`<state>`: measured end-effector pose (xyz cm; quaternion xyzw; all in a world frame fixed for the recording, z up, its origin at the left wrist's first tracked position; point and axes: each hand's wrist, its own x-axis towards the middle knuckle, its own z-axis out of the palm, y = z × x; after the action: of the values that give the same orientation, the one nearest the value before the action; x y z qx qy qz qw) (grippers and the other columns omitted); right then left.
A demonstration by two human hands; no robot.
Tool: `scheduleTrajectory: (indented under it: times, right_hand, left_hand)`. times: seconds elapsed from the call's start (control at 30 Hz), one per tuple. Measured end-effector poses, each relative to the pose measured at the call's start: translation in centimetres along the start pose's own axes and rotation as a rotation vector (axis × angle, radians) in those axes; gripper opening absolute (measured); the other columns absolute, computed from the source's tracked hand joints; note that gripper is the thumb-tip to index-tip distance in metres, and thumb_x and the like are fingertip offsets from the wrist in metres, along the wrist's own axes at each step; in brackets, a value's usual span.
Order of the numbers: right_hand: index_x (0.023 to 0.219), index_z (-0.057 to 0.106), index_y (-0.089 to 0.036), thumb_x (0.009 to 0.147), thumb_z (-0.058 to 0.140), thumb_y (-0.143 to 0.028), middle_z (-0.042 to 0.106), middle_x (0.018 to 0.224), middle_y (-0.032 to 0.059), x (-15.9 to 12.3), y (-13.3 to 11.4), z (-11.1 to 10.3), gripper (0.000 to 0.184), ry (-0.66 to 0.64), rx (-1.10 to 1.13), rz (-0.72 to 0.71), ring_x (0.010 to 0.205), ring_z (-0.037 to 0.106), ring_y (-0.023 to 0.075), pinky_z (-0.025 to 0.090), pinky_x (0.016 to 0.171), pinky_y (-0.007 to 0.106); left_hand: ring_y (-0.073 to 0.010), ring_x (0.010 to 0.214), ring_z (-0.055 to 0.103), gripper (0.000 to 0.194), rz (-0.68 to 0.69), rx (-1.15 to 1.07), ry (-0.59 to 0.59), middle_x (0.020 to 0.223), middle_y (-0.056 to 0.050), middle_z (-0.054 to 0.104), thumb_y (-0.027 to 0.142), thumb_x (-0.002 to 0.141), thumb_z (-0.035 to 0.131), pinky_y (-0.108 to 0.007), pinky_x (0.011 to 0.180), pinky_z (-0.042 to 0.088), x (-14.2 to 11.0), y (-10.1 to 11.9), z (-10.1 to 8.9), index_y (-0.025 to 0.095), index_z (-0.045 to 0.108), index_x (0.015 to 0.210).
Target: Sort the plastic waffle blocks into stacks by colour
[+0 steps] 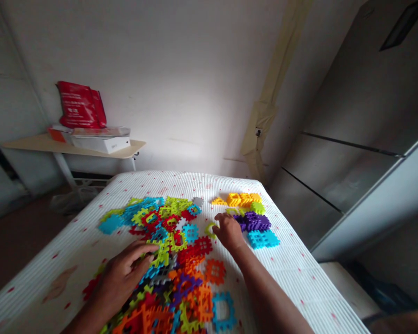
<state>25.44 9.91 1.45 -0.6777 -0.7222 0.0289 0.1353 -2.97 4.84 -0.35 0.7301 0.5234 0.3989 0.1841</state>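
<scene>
The left hand point(125, 266), thumb and forefinger apart, hangs at the edge of a mixed pile point(186, 255) of coloured toothed pieces at its two o'clock. The right hand point(227, 228) bends its fingers beside a lime-green piece point(208, 230) at its nine o'clock; I cannot tell whether they grip it. From there, yellow pieces point(242, 200) lie at one o'clock, purple pieces point(259, 221) at three.

Colourful notched pieces point(194, 263) on white cloth point(292, 278)

Dim light, pale glow on wall point(195, 97), stretched edges
</scene>
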Motion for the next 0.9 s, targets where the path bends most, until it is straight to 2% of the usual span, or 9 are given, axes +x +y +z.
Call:
scheduleTrajectory:
  times: [0.17, 0.43, 0.57, 0.63, 0.77, 0.9]
  right_hand:
    - [0.103, 0.064, -0.019, 0.071, 0.066, -0.03, 0.066, 0.098, 0.0088, -0.3, -0.1, -0.3, 0.033, -0.08, -0.093, -0.024, 0.094, 0.061, 0.0234, 0.047, 0.077, 0.028]
    - [0.103, 0.062, -0.017, 0.072, 0.065, -0.026, 0.066, 0.098, 0.0121, -0.5, -0.7, 0.3, 0.032, -0.115, -0.205, -0.041, 0.096, 0.06, 0.0259, 0.047, 0.074, 0.03]
    - [0.104, 0.061, -0.018, 0.074, 0.065, -0.03, 0.067, 0.096, 0.0115, 0.1, -0.6, -1.1, 0.033, -0.099, -0.236, -0.024, 0.092, 0.063, 0.0259, 0.047, 0.073, 0.031]
    - [0.108, 0.06, -0.019, 0.077, 0.063, -0.034, 0.068, 0.098, 0.0112, 1.1, 0.1, -2.6, 0.035, -0.059, -0.238, 0.038, 0.092, 0.063, 0.0256, 0.047, 0.074, 0.031]
    - [0.115, 0.059, -0.02, 0.081, 0.058, -0.04, 0.067, 0.106, 0.0111, 3.9, 2.4, -5.2, 0.039, 0.003, -0.228, 0.263, 0.099, 0.062, 0.0246, 0.046, 0.077, 0.031]
    - [0.109, 0.064, -0.016, 0.078, 0.061, -0.035, 0.067, 0.106, 0.0154, 6.0, 3.8, -5.2, 0.036, -0.049, -0.253, 0.368, 0.099, 0.063, 0.0273, 0.048, 0.077, 0.033]
  left_hand:
    - [-0.0184, 0.087, 0.069, 0.022, -0.005, 0.001, 0.013, 0.091, -0.001, 0.073, 0.038, 0.077, 0.055, -0.021, 0.075, 0.053, 0.1, 0.4, 0.0, 0.027, 0.072, 0.086]
    - [-0.0175, 0.083, 0.07, 0.021, -0.016, -0.047, 0.02, 0.089, 0.0, 0.074, 0.039, 0.075, 0.057, -0.019, 0.072, 0.053, 0.1, 0.0, 0.1, 0.028, 0.072, 0.084]
    - [-0.0177, 0.085, 0.07, 0.021, -0.019, -0.046, 0.016, 0.09, 0.001, 0.074, 0.04, 0.076, 0.057, -0.018, 0.073, 0.053, 0.0, -0.5, 0.3, 0.029, 0.072, 0.085]
    - [-0.0177, 0.084, 0.07, 0.021, -0.022, -0.052, 0.012, 0.09, 0.001, 0.074, 0.041, 0.076, 0.057, -0.018, 0.073, 0.053, 0.0, -0.7, 0.4, 0.029, 0.071, 0.086]
    - [-0.0181, 0.082, 0.07, 0.021, -0.008, -0.068, 0.031, 0.088, 0.0, 0.075, 0.04, 0.075, 0.058, -0.019, 0.071, 0.053, 0.1, -0.6, 0.4, 0.029, 0.072, 0.085]
    - [-0.0178, 0.08, 0.07, 0.02, 0.012, -0.056, 0.044, 0.087, 0.0, 0.075, 0.04, 0.074, 0.058, -0.018, 0.07, 0.053, 0.1, -0.3, 0.3, 0.028, 0.072, 0.083]
